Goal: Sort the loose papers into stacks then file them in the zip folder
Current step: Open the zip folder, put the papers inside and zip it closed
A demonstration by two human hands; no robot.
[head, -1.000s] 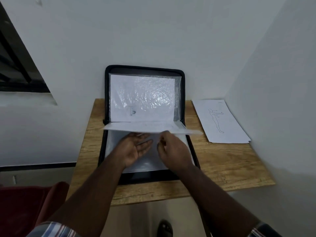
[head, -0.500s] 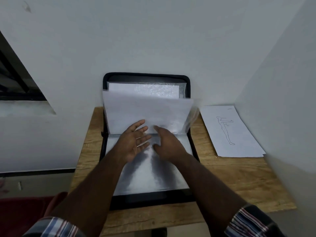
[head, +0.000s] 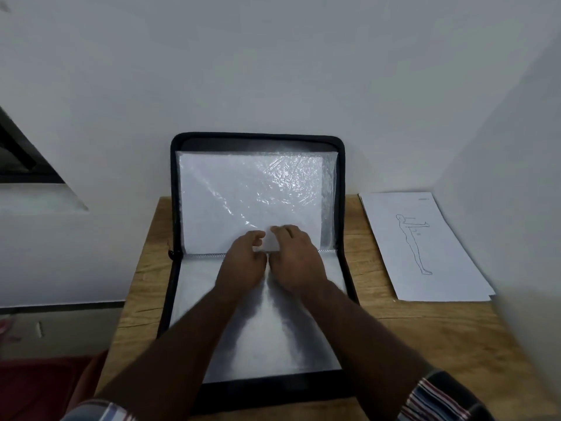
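A black zip folder (head: 340,165) lies open on the wooden table (head: 425,329), its upper half leaning against the wall. A clear plastic sleeve (head: 243,196) with white paper inside rests flat against that upper half. Another sleeve (head: 273,335) lies on the lower half. My left hand (head: 243,262) and my right hand (head: 296,262) sit side by side at the folder's spine, fingertips pressing on the bottom edge of the upper sleeve. A stack of loose papers (head: 425,247) with a line drawing of a standing figure on top lies to the right of the folder.
White walls close in behind the table and on the right. A dark window frame (head: 18,159) is at the far left. A red seat (head: 45,387) shows at the lower left, below the table's front edge.
The sleeve that stood half-raised has been flipped up flat against the folder's upper half. Both hands moved forward to the spine and now press on it.
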